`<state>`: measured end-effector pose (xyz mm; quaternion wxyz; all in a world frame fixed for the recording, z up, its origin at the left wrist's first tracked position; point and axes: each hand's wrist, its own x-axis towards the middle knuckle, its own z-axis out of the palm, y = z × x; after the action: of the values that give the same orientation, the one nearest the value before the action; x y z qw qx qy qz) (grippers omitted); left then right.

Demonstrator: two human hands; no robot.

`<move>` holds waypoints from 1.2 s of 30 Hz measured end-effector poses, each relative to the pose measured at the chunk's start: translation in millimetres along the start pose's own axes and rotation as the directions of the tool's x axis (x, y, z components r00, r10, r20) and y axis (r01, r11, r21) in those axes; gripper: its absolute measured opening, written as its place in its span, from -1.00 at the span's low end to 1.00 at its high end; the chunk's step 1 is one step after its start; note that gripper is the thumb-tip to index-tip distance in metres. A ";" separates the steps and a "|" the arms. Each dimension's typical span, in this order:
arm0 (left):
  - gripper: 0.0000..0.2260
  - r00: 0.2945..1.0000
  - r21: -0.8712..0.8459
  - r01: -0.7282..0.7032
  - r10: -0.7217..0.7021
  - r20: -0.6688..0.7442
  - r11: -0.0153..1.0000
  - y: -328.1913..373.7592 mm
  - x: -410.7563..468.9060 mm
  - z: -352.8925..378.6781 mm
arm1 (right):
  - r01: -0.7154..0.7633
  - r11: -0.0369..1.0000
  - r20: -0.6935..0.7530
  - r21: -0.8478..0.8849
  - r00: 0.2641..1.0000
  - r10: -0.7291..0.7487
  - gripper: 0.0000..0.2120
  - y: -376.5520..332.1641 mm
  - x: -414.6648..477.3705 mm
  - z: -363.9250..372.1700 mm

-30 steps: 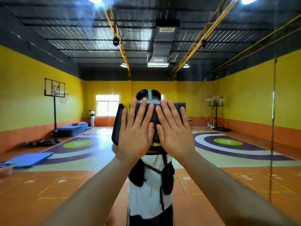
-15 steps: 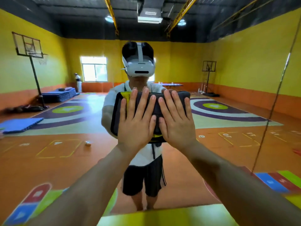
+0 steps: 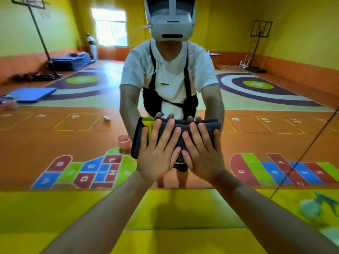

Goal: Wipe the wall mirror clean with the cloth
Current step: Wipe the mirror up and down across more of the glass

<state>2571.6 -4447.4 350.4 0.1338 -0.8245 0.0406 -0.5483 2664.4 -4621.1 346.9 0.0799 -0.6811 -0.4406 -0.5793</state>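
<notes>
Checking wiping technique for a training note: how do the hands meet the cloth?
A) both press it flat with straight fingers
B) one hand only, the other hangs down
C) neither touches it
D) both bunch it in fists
A: the left hand and the right hand lie side by side, fingers straight, pressing the dark cloth flat against the mirror.

I'm in an indoor sports and play hall, reflected in the mirror before me. A hoop on a pole stands at the left of my view, and a second hoop at the right. The orange floor is painted with hopscotch, numbered boxes and ringed targets. Blue mats are stacked near the window. The walls are yellow.
</notes>
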 end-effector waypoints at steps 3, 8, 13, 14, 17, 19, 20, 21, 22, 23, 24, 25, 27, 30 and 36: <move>-0.41 1.000 -0.012 0.020 -0.019 0.021 1.000 12.1 -28.6 11.0 | -0.003 0.999 0.013 0.032 1.000 0.003 -0.33 -11.7 -29.7 8.3; -0.41 0.997 -0.048 0.021 -0.017 0.071 0.999 33.7 -92.6 30.8 | 0.003 0.999 0.078 0.045 0.997 -0.006 -0.25 -35.1 -91.8 24.6; -0.37 0.997 -0.021 0.011 -0.009 0.083 1.000 51.6 -147.1 51.7 | 0.020 1.000 0.121 0.014 0.992 -0.021 -0.22 -57.9 -145.7 39.1; -0.37 0.997 -0.019 0.009 -0.007 0.079 1.000 54.3 -155.8 56.0 | 0.028 1.000 0.122 0.010 0.992 -0.029 -0.22 -61.3 -154.6 42.2; -0.37 0.997 -0.028 -0.004 0.007 0.082 1.000 62.2 -183.8 66.7 | 0.040 0.999 0.128 0.000 0.991 -0.040 -0.21 -72.1 -183.9 51.9; -0.36 0.995 -0.032 -0.020 0.023 0.094 0.999 69.0 -208.2 75.3 | 0.040 0.999 0.131 -0.003 0.991 -0.039 -0.21 -82.9 -209.2 59.6; -0.36 0.995 -0.028 -0.025 0.028 0.099 0.999 73.5 -221.9 80.7 | 0.043 0.999 0.132 -0.009 0.990 -0.042 -0.20 -88.8 -223.0 64.4; -0.35 0.994 -0.028 -0.023 0.026 0.109 0.999 78.5 -236.8 85.1 | 0.048 0.999 0.135 -0.013 0.990 -0.046 -0.19 -94.7 -237.3 69.3; -0.35 0.993 -0.033 -0.023 0.027 0.118 0.999 83.4 -251.6 89.7 | 0.054 0.998 0.136 -0.017 0.989 -0.051 -0.18 -100.4 -251.8 74.3; -0.35 0.992 -0.039 -0.024 0.029 0.126 0.999 88.3 -266.2 94.7 | 0.060 0.998 0.135 -0.023 0.989 -0.056 -0.17 -105.7 -265.7 78.9; -0.35 0.991 -0.040 -0.021 0.026 0.133 0.999 93.3 -280.6 100.0 | 0.066 0.998 0.132 -0.024 0.989 -0.062 -0.17 -111.2 -278.9 83.0; -0.34 0.990 -0.040 -0.015 0.021 0.138 0.999 98.3 -295.1 105.7 | 0.070 0.997 0.128 -0.021 0.990 -0.067 -0.17 -116.7 -291.8 86.8; -0.32 0.990 -0.038 0.003 0.003 0.140 0.999 109.0 -324.0 117.8 | 0.077 0.997 0.119 -0.017 0.990 -0.074 -0.18 -127.3 -318.6 95.6; -0.30 0.988 -0.023 0.019 -0.016 0.153 1.000 124.0 -364.9 136.2 | 0.095 0.995 0.124 -0.035 0.988 -0.090 -0.19 -141.9 -358.5 110.3; -0.23 0.974 -0.042 0.059 -0.048 0.223 0.997 146.2 -408.6 149.1 | 0.124 0.992 0.137 -0.030 0.983 -0.119 -0.26 -150.4 -402.8 118.8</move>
<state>2558.1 -4474.3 -107.4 0.1028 -0.8844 0.0162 -0.4550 2669.5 -4661.9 -97.3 0.0015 -0.6919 -0.4747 -0.5441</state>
